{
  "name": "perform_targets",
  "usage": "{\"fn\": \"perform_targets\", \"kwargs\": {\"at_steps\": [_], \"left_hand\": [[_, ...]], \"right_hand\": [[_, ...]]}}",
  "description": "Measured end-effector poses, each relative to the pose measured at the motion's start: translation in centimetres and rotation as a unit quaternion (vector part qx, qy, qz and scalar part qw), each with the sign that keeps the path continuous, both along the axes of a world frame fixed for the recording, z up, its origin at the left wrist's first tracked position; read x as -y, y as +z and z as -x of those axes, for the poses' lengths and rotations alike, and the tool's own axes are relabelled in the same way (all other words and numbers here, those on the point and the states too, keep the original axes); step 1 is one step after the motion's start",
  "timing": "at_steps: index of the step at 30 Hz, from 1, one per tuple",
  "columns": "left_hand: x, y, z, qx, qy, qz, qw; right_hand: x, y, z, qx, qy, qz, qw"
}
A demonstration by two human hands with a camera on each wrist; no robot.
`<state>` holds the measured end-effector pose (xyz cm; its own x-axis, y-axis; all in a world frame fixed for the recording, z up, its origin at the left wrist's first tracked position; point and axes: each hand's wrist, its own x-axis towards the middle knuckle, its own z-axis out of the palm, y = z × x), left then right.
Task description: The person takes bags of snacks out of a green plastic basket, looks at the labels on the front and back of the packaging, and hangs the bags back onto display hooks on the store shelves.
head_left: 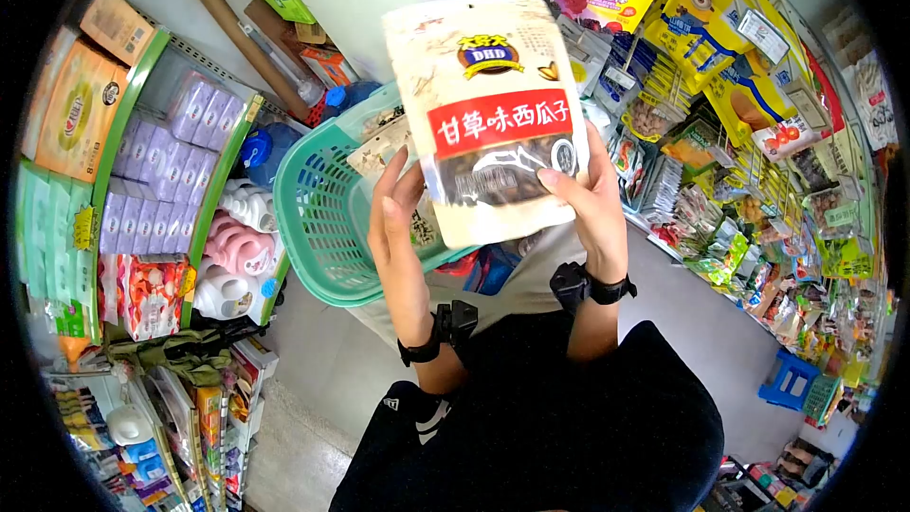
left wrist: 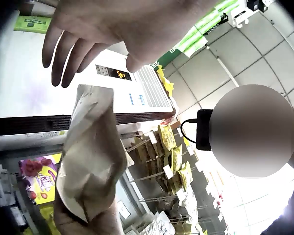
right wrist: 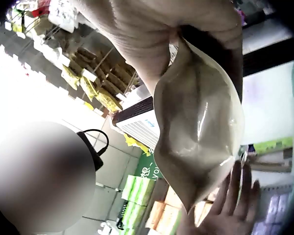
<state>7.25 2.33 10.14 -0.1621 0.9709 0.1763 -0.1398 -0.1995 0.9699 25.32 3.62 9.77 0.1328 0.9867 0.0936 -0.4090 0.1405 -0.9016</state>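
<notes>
My right hand (head_left: 592, 194) grips the right edge of a cream bag of watermelon seeds (head_left: 493, 47), its thumb over the printed front. The bag is upright, with a red label band and a dark seed window facing me. In the right wrist view its folded bottom (right wrist: 198, 117) shows. My left hand (head_left: 398, 223) is beside the bag's lower left edge, fingers extended. A gap separates that hand (left wrist: 108, 29) from the bag (left wrist: 93, 152) in the left wrist view. Behind both hands, a green plastic basket (head_left: 327, 289) holds similar cream packs (head_left: 379, 152), partly hidden.
Shelves at left carry purple tissue packs (head_left: 142, 171) and pink and white bottles (head_left: 237, 246). Hanging snack bags (head_left: 701, 9) line the right wall. A blue stool (head_left: 787, 379) stands on the floor (head_left: 682, 313) at right. Blue-capped water jugs (head_left: 261, 152) stand behind the basket.
</notes>
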Motion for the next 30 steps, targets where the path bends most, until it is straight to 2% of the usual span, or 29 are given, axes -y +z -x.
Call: {"fn": "perform_targets", "kwargs": {"at_steps": [2,4,6,8,10,12,18,20,22,24,26,29,30], "left_hand": [[0.3,0.3,-0.2,-0.005,-0.001,0.015,1.000],[0.6,0.6,-0.4,-0.018,-0.012,0.014,1.000],[1.0,0.0,0.0,-0.044,0.014,0.015,0.999],[1.8,0.7,-0.2,-0.017,-0.004,0.016,1.000],[1.8,0.5,-0.2,0.012,-0.015,-0.016,1.000],[2.1,0.5,-0.2,0.070,-0.053,-0.057,0.994],[2.4,1.0,-0.5,0.043,-0.032,-0.047,0.997],[2.4,1.1,-0.3,0.028,-0.033,-0.063,0.997],[2.3,1.5,-0.3,0.045,-0.004,-0.033,0.998],[1.4,1.5,-0.2,0.048,-0.040,-0.057,0.996],[1.2,1.5,-0.6,0.003,0.001,-0.020,1.000],[1.1,1.8,-0.5,0.025,0.006,-0.025,0.999],[1.2,2.0,-0.5,0.033,0.009,-0.028,0.999]], "right_hand": [[0.0,-0.1,0.0,-0.012,0.016,0.008,1.000],[0.2,0.5,0.5,0.030,-0.021,-0.013,0.999],[0.8,0.9,0.6,0.045,0.000,-0.036,0.998],[1.6,1.8,1.2,-0.001,-0.007,-0.064,0.998],[2.3,1.8,1.5,0.063,-0.054,-0.108,0.991],[2.6,2.1,2.0,0.052,-0.059,-0.130,0.988],[2.8,2.3,1.9,0.069,-0.056,-0.107,0.990],[2.2,1.7,1.8,0.086,-0.059,-0.141,0.985],[1.1,1.6,1.9,-0.018,-0.039,-0.062,0.997],[0.5,1.5,2.1,0.017,-0.067,0.031,0.997],[0.3,0.1,1.8,0.044,-0.066,-0.027,0.997],[0.8,1.1,1.7,0.016,-0.058,-0.048,0.997],[0.9,1.2,1.9,0.039,-0.068,-0.074,0.994]]}}
